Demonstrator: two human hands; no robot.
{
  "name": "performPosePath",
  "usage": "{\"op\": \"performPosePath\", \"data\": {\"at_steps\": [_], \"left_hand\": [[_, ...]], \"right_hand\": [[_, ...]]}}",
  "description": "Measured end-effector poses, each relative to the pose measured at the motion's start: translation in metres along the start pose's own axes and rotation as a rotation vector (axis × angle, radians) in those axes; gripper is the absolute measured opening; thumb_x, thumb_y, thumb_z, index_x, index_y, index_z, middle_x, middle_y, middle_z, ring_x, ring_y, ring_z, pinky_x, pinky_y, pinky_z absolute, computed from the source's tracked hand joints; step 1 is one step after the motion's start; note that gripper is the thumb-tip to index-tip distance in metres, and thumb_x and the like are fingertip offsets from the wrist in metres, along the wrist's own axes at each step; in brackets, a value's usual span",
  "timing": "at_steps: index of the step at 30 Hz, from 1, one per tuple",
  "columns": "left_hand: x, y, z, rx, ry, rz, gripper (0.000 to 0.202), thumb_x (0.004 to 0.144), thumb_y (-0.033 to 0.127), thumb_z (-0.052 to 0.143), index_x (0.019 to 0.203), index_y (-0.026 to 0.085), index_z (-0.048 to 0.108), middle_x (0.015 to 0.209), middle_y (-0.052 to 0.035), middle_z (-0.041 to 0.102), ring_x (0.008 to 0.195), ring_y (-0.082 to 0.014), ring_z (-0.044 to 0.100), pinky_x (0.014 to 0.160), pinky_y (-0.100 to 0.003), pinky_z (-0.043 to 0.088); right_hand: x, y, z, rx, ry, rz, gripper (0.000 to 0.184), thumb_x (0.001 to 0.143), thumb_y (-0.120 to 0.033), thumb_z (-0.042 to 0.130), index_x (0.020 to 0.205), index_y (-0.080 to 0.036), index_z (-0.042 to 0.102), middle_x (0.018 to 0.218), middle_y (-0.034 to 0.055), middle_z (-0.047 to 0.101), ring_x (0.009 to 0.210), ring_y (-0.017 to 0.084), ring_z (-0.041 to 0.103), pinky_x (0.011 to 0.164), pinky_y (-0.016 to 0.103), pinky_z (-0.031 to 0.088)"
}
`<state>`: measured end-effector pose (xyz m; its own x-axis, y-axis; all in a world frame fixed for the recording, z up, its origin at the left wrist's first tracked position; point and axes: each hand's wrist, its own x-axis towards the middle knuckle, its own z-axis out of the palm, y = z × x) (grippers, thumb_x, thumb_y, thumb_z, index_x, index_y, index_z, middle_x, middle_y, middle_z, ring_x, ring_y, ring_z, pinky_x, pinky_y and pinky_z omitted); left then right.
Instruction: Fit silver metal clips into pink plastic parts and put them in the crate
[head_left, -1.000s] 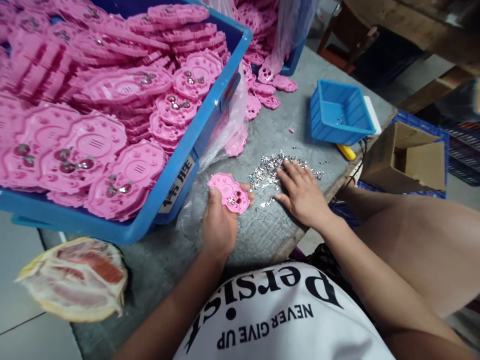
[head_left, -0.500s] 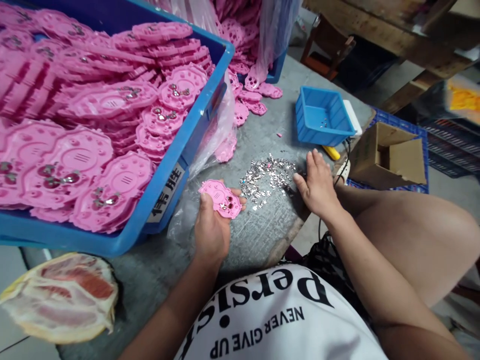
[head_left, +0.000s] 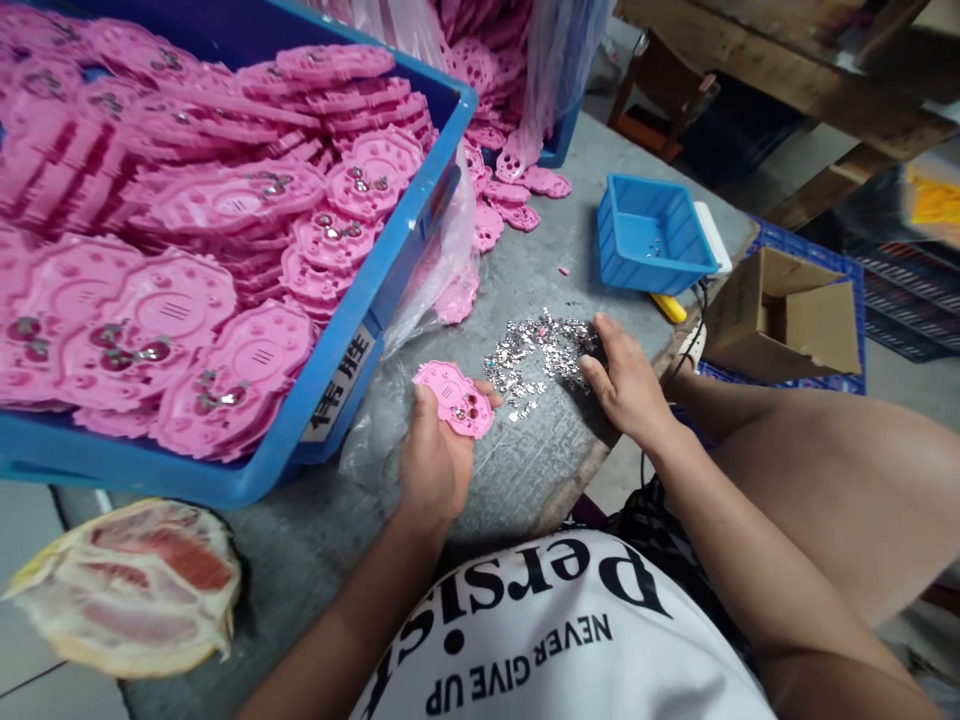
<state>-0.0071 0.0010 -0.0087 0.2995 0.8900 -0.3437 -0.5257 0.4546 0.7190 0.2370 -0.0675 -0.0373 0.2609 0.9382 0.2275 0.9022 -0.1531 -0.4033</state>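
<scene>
Left of the metal-piece heap (head_left: pixel 553 352), a pink plastic plate (head_left: pixel 454 398) is pinched by the left hand (head_left: pixel 433 462); at the heap's right, the right hand (head_left: pixel 631 382) is held fingers-together. Gathering is presumed; precise picking seems required.

Pink plate (head_left: pixel 448 388), silvery bits (head_left: pixel 517 365), blue tray (head_left: pixel 660 276), grey tabletop (head_left: pixel 517 480)

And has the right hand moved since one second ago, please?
Yes, the right hand has moved rightward, judged against the small blue plastic bin.
</scene>
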Motion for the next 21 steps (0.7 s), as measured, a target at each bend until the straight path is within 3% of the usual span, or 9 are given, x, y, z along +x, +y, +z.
{"op": "performPosePath", "data": {"at_steps": [3,7,11,14,17,21], "left_hand": [[-0.001,0.001,0.001,-0.001,-0.020,-0.058,0.046,0.098,0.062,0.054,0.113,0.019,0.063,0.093,-0.0089,0.078,0.088,-0.0232,0.075,0.093,-0.042,0.057],[-0.001,0.003,0.000,-0.019,-0.005,0.000,0.047,0.094,0.060,0.063,0.114,0.018,0.064,0.092,-0.0098,0.077,0.090,-0.0253,0.075,0.094,-0.045,0.058],[0.000,0.006,0.001,0.002,0.030,0.022,0.040,0.097,0.057,0.059,0.110,0.021,0.068,0.090,-0.0099,0.076,0.089,-0.0266,0.074,0.094,-0.048,0.059],[0.000,0.007,0.001,0.025,0.045,0.016,0.039,0.098,0.057,0.056,0.110,0.023,0.068,0.090,-0.0097,0.075,0.093,-0.0299,0.074,0.094,-0.051,0.059],[0.001,0.006,-0.001,0.043,0.048,0.001,0.038,0.100,0.056,0.052,0.112,0.023,0.067,0.091,-0.0091,0.075,0.091,-0.0298,0.075,0.095,-0.053,0.059],[0.001,0.006,-0.003,0.035,0.041,-0.015,0.037,0.101,0.055,0.049,0.114,0.025,0.066,0.093,-0.0089,0.076,0.087,-0.0289,0.075,0.087,-0.051,0.061]], "right_hand": [[0.001,-0.004,0.001,-0.008,0.052,-0.013,0.065,0.106,-0.056,0.034,0.151,-0.012,0.050,0.151,0.0242,0.057,0.140,0.036,0.054,0.116,0.058,0.045],[0.000,-0.016,0.003,-0.071,0.047,-0.061,0.056,0.107,-0.048,0.035,0.138,-0.011,0.063,0.145,0.0231,0.062,0.136,0.036,0.056,0.114,0.058,0.046],[-0.009,-0.034,0.007,-0.171,-0.085,-0.161,0.054,0.106,-0.045,0.040,0.143,-0.012,0.061,0.157,0.0212,0.052,0.149,0.038,0.043,0.122,0.063,0.035],[-0.019,-0.042,0.006,-0.198,-0.144,-0.243,0.054,0.106,-0.046,0.043,0.146,-0.013,0.059,0.160,0.0194,0.050,0.152,0.035,0.040,0.125,0.060,0.032],[-0.026,-0.041,0.002,-0.202,-0.116,-0.263,0.050,0.105,-0.047,0.046,0.140,-0.016,0.064,0.158,0.0185,0.052,0.151,0.035,0.042,0.124,0.061,0.033],[-0.017,-0.032,0.000,-0.128,-0.003,-0.195,0.043,0.105,-0.041,0.046,0.131,-0.015,0.069,0.149,0.0205,0.059,0.143,0.036,0.049,0.117,0.061,0.042]]}}
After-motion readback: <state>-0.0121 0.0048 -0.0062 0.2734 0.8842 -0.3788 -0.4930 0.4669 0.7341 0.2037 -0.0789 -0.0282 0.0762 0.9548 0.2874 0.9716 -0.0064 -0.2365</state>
